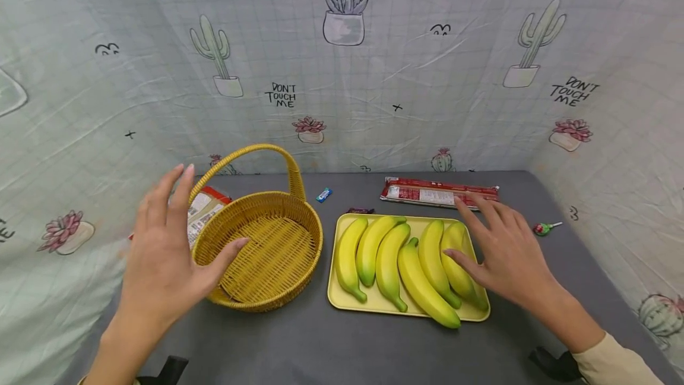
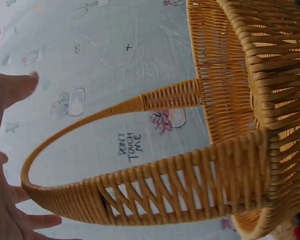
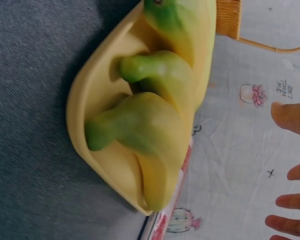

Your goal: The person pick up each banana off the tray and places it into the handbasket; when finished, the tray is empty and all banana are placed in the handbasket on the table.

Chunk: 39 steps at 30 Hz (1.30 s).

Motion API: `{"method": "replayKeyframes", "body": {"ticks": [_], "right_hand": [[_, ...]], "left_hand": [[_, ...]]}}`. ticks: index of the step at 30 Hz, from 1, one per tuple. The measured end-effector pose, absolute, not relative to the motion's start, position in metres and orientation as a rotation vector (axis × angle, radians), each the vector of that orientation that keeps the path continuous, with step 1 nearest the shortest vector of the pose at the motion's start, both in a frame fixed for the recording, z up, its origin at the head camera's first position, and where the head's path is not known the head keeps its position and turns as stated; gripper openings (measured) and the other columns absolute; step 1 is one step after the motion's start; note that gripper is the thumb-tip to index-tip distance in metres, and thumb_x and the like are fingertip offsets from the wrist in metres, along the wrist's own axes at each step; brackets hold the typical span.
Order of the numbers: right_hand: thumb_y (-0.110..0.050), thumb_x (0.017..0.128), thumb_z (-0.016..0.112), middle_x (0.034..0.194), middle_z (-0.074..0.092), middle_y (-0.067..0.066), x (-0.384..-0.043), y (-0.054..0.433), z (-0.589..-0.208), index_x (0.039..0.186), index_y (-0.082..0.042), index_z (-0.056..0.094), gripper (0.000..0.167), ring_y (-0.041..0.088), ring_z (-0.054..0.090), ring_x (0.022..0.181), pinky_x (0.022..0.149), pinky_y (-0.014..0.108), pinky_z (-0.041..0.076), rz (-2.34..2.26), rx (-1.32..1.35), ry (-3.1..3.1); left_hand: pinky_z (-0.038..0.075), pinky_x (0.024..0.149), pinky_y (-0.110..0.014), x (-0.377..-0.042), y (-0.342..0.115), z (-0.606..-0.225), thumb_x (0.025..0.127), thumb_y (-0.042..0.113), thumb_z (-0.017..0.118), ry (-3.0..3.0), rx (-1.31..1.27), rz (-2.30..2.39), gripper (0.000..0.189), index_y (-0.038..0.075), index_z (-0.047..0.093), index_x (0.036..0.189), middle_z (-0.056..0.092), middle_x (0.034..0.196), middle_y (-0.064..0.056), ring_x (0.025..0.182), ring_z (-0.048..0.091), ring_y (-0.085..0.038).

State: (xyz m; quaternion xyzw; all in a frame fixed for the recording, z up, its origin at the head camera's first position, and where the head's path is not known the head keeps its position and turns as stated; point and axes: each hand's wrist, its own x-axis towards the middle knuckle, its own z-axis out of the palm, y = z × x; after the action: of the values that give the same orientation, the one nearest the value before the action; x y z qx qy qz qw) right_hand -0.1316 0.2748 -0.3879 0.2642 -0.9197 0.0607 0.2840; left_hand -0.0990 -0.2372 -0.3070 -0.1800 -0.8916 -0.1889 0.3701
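In the head view my left hand (image 1: 168, 254) is raised at the left side of a yellow wicker basket (image 1: 315, 254), fingers extended and thumb spread, holding nothing. Its arched handle (image 2: 175, 182) fills much of the left wrist view, with the fingers near the top of the arch. A pale yellow tray (image 1: 333, 290) bears several bananas (image 1: 392, 260), lying side by side. Over the tray's right end hovers my right hand (image 1: 507, 251), its fingers spread and empty. The right wrist view shows green-tipped bananas (image 3: 155, 120) close by, with the fingers off to the right.
Behind the tray lies a long red packet (image 1: 427, 192). A lollipop (image 1: 545, 229) is at the right, a small blue wrapped sweet (image 1: 323, 195) at the back, and a dark wrapped sweet (image 1: 360, 211) by the tray. Another packet (image 1: 200, 212) sits behind the basket. Patterned cloth (image 1: 342, 76) encloses the grey table (image 1: 299, 343).
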Motion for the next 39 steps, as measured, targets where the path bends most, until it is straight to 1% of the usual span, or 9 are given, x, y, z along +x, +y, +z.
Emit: {"method": "replayKeyframes", "body": {"ticks": [4, 6, 8, 11, 16, 21, 25, 30, 39], "right_hand": [[-0.08, 0.101, 0.036, 0.153, 0.047, 0.026, -0.132, 0.272, -0.391, 0.156, -0.004, 0.052, 0.094, 0.055, 0.051, 0.123, 0.099, 0.074, 0.043, 0.168, 0.697, -2.479], [-0.079, 0.101, 0.038, 0.153, 0.046, 0.026, -0.132, 0.271, -0.393, 0.156, -0.004, 0.052, 0.094, 0.055, 0.051, 0.122, 0.098, 0.074, 0.043, 0.168, 0.688, -2.498], [-0.078, 0.1, 0.043, 0.153, 0.046, 0.026, -0.131, 0.271, -0.395, 0.157, -0.005, 0.051, 0.093, 0.054, 0.051, 0.123, 0.098, 0.074, 0.044, 0.165, 0.673, -2.521], [-0.072, 0.098, 0.059, 0.152, 0.047, 0.026, -0.129, 0.27, -0.398, 0.159, -0.006, 0.048, 0.091, 0.053, 0.052, 0.122, 0.095, 0.074, 0.045, 0.18, 0.652, -2.55], [-0.054, 0.089, 0.08, 0.153, 0.048, 0.023, -0.124, 0.27, -0.408, 0.161, -0.007, 0.045, 0.093, 0.05, 0.054, 0.122, 0.089, 0.07, 0.049, 0.227, 0.644, -2.571], [-0.049, 0.086, 0.085, 0.15, 0.051, 0.022, -0.121, 0.268, -0.419, 0.161, -0.008, 0.046, 0.094, 0.048, 0.057, 0.118, 0.084, 0.066, 0.052, 0.247, 0.623, -2.593], [-0.049, 0.087, 0.084, 0.148, 0.051, 0.023, -0.119, 0.266, -0.428, 0.161, -0.008, 0.046, 0.092, 0.047, 0.06, 0.112, 0.08, 0.065, 0.054, 0.249, 0.587, -2.621], [-0.047, 0.087, 0.085, 0.147, 0.051, 0.024, -0.115, 0.265, -0.439, 0.16, -0.009, 0.047, 0.091, 0.047, 0.061, 0.111, 0.079, 0.066, 0.055, 0.293, 0.529, -2.65], [-0.041, 0.083, 0.089, 0.143, 0.053, 0.025, -0.111, 0.266, -0.449, 0.158, -0.006, 0.048, 0.092, 0.047, 0.063, 0.104, 0.076, 0.064, 0.056, 0.318, 0.495, -2.635]], "left_hand": [[0.034, 0.116, -0.066, -0.098, -0.248, -0.315, 0.086, 0.078, 0.067, -2.247, -0.429, -0.624, 0.111, 0.012, 0.03, 0.168, 0.039, 0.163, -0.019, 0.142, 0.039, -0.049], [0.039, 0.116, -0.048, -0.097, -0.253, -0.317, 0.086, 0.066, 0.076, -2.255, -0.406, -0.671, 0.107, 0.015, 0.029, 0.168, 0.041, 0.162, -0.016, 0.139, 0.043, -0.046], [0.04, 0.109, -0.029, -0.095, -0.258, -0.319, 0.085, 0.047, 0.085, -2.269, -0.389, -0.734, 0.104, 0.018, 0.03, 0.168, 0.041, 0.163, -0.01, 0.135, 0.047, -0.043], [0.037, 0.094, -0.015, -0.093, -0.262, -0.322, 0.08, 0.021, 0.091, -2.287, -0.372, -0.828, 0.106, 0.024, 0.032, 0.168, 0.041, 0.162, -0.005, 0.129, 0.05, -0.039], [0.041, 0.093, -0.013, -0.093, -0.267, -0.329, 0.08, 0.006, 0.089, -2.273, -0.352, -0.936, 0.103, 0.025, 0.036, 0.166, 0.046, 0.157, -0.008, 0.128, 0.054, -0.026], [0.045, 0.09, -0.008, -0.093, -0.269, -0.338, 0.079, 0.002, 0.088, -2.215, -0.334, -0.978, 0.092, 0.02, 0.048, 0.16, 0.055, 0.146, -0.01, 0.115, 0.057, -0.008], [0.046, 0.087, -0.005, -0.092, -0.269, -0.344, 0.078, 0.002, 0.088, -2.193, -0.32, -0.958, 0.085, 0.015, 0.055, 0.156, 0.059, 0.141, -0.008, 0.106, 0.059, -0.007], [0.049, 0.083, -0.005, -0.089, -0.269, -0.346, 0.08, 0.001, 0.088, -2.224, -0.273, -0.975, 0.081, 0.016, 0.058, 0.153, 0.06, 0.14, -0.003, 0.101, 0.063, -0.007], [0.053, 0.079, -0.006, -0.087, -0.273, -0.349, 0.083, -0.001, 0.084, -2.21, -0.276, -0.999, 0.067, 0.005, 0.062, 0.146, 0.064, 0.13, -0.01, 0.093, 0.066, -0.002]]}}
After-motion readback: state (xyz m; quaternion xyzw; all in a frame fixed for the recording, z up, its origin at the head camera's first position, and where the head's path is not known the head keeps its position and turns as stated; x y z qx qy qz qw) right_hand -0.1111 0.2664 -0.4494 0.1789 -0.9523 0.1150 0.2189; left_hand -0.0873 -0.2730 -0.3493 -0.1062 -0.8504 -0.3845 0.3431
